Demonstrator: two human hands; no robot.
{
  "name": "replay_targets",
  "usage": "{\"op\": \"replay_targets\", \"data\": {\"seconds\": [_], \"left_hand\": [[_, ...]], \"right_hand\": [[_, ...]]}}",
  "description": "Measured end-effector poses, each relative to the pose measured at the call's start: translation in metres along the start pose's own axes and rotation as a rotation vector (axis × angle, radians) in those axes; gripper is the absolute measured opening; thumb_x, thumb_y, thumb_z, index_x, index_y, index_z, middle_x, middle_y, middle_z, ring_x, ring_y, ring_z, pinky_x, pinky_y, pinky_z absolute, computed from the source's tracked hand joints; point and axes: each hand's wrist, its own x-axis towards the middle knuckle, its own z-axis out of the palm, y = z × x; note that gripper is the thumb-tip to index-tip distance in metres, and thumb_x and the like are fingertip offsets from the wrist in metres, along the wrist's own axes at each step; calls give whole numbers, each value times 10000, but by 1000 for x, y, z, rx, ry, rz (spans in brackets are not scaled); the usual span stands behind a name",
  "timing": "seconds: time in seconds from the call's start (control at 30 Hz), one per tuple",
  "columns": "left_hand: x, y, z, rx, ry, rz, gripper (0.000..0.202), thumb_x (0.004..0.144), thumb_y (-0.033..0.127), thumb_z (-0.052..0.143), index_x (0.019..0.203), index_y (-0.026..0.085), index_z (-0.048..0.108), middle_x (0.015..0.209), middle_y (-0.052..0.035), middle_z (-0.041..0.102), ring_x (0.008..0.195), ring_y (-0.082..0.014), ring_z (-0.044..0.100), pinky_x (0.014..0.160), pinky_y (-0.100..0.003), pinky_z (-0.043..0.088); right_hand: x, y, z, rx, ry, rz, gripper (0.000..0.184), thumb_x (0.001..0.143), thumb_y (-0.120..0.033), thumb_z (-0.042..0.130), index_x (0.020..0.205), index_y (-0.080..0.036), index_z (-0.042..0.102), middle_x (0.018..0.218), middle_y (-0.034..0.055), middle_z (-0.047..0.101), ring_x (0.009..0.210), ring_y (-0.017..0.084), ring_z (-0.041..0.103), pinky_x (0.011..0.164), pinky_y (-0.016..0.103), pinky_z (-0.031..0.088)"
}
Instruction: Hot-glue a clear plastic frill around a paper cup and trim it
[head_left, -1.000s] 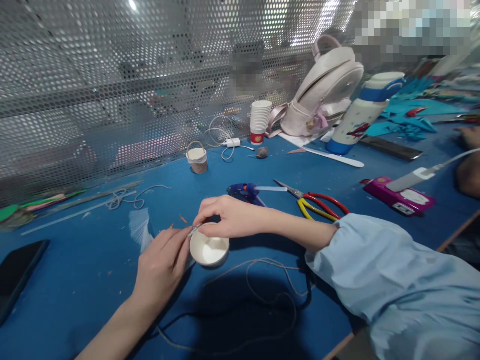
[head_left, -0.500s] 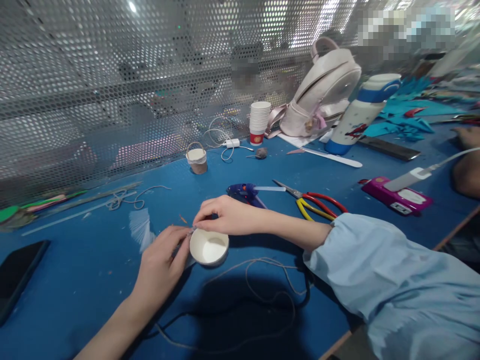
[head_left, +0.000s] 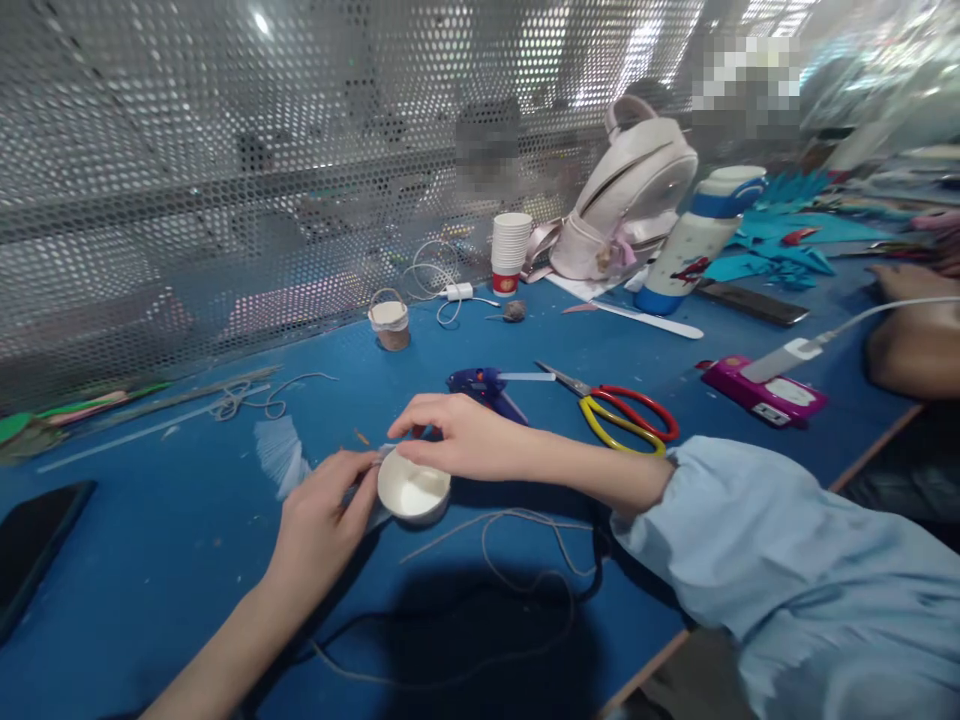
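Note:
A small white paper cup (head_left: 415, 490), cut short, stands on the blue table with its mouth toward me. My left hand (head_left: 322, 515) is closed at the cup's left side, pressing a pale sheer strip (head_left: 380, 516) against its wall; part of the strip is hidden under the fingers. Over the cup's far rim is my right hand (head_left: 457, 435), its thumb and forefinger curved and slightly apart at the strip's upper end. A pleated piece of sheer pale fabric (head_left: 281, 455) lies left of the hands. Loose grey cord (head_left: 510, 515) runs in front of the cup.
Behind my right hand lie a blue glue gun (head_left: 480, 383) and red-and-yellow-handled scissors (head_left: 619, 415). A little bucket with a handle (head_left: 391, 325), stacked paper cups (head_left: 510, 255), a backpack (head_left: 622, 210) and a bottle (head_left: 690, 250) stand farther back. A phone (head_left: 41, 545) lies left; another person's arm (head_left: 907, 335) rests right.
My right thumb and forefinger have parted from their pinch at the strip by the rim. My left hand stays on the cup's side. The view has shifted slightly.

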Motion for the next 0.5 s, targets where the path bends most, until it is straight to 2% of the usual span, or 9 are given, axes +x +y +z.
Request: {"op": "replay_targets", "data": {"seconds": [0.17,0.27,0.37,0.5], "left_hand": [[-2,0,1,84,34,101,189,925,267,506,922,191,679,832,-31,742,743,-159,688,689,-268,515],[0,2,-1,51,51,104,166,914,262,529,905,188,677,845,-33,742,776,-165,691,712,-270,523],[2,4,-5,0,38,50,146,903,257,540,893,192,671,857,-30,741,791,-162,690,699,-258,528],[0,4,-6,-22,39,-86,155,885,303,554,941,204,659,811,-11,733,671,-142,672,637,-253,529]], "right_hand": [[12,5,10,67,-38,-31,148,848,-97,597,942,-133,705,965,53,699,888,128,636,832,250,471],[10,10,11,113,-26,-44,156,859,-81,575,922,-128,710,939,46,707,861,117,638,821,241,476],[8,14,11,156,-30,-10,164,857,-85,576,935,-131,713,947,42,717,860,115,644,812,236,482],[10,15,12,194,-42,86,189,862,-110,564,975,-120,716,951,53,734,872,123,654,804,239,488]]}}
